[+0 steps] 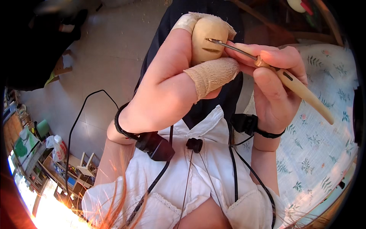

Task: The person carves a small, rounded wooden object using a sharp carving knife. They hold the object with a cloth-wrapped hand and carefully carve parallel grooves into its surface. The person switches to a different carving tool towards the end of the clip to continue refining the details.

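A pale, rounded wooden carving with dark slits cut into its face is held up in the upper middle. My left hand is closed around it, with tan bandage wraps on the thumb and a finger. In my right hand is a carving gouge, gripped like a pencil. It has a slim wooden handle and a thin metal shaft. The tip of the gouge touches the upper slit in the wood. Some fingertips of my right hand are hidden behind my left thumb and the wood.
To the right, a table is covered by a pale cloth with a leaf pattern. Black cables run from my wrist straps. Shelves with a white plastic bag stand at lower left, beside the grey tiled floor.
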`<state>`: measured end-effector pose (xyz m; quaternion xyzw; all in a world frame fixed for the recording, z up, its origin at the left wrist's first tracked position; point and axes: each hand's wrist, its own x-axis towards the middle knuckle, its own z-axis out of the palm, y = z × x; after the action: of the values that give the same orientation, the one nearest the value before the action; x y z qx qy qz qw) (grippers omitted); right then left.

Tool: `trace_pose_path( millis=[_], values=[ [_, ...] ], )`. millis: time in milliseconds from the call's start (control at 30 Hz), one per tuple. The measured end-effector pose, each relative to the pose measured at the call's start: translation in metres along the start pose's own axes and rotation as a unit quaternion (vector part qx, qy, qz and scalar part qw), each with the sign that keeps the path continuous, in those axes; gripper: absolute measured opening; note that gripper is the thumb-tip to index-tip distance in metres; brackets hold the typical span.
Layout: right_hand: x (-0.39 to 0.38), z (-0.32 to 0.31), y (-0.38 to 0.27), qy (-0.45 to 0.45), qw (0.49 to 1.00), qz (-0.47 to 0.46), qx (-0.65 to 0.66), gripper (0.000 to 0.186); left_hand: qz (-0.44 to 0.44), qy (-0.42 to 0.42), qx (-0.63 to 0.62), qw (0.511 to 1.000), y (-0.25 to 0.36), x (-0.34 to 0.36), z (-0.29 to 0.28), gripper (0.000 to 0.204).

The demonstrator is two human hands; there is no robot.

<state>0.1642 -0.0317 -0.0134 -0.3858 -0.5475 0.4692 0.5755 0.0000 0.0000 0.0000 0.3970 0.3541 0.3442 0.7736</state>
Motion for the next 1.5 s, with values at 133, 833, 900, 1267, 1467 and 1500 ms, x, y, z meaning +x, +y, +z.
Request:
trace_pose_path(
  millis=[133, 833, 900, 1267, 1467, 1500],
  values=[
    [0.000, -0.001, 0.002, 0.006, 0.999, 0.018, 0.049, 0.015, -0.001, -0.011, -0.051, 0.999, -0.001, 0.003, 0.000, 0.043],
    [0.007, -0.003, -0.012, 0.002, 1.000, 0.014, 0.006, 0.013, 0.071, 0.116, 0.076, 0.988, -0.006, 0.005, 0.023, 0.042],
    [0.007, -0.003, -0.008, 0.007, 1.000, 0.008, 0.014, 0.013, 0.072, 0.103, 0.069, 0.990, -0.004, 0.004, 0.023, 0.043],
    [0.003, 0.003, 0.000, 0.031, 0.998, 0.033, 0.036, 0.016, 0.088, 0.074, 0.062, 0.991, -0.010, 0.002, 0.017, 0.039],
    [0.004, 0.001, 0.004, 0.020, 0.995, 0.062, 0.081, 0.019, 0.037, -0.009, -0.012, 0.999, -0.008, 0.004, -0.001, 0.037],
    [0.004, 0.000, 0.005, 0.017, 0.994, 0.067, 0.086, 0.019, 0.027, -0.004, -0.031, 0.999, -0.007, 0.004, 0.000, 0.038]
  ],
)
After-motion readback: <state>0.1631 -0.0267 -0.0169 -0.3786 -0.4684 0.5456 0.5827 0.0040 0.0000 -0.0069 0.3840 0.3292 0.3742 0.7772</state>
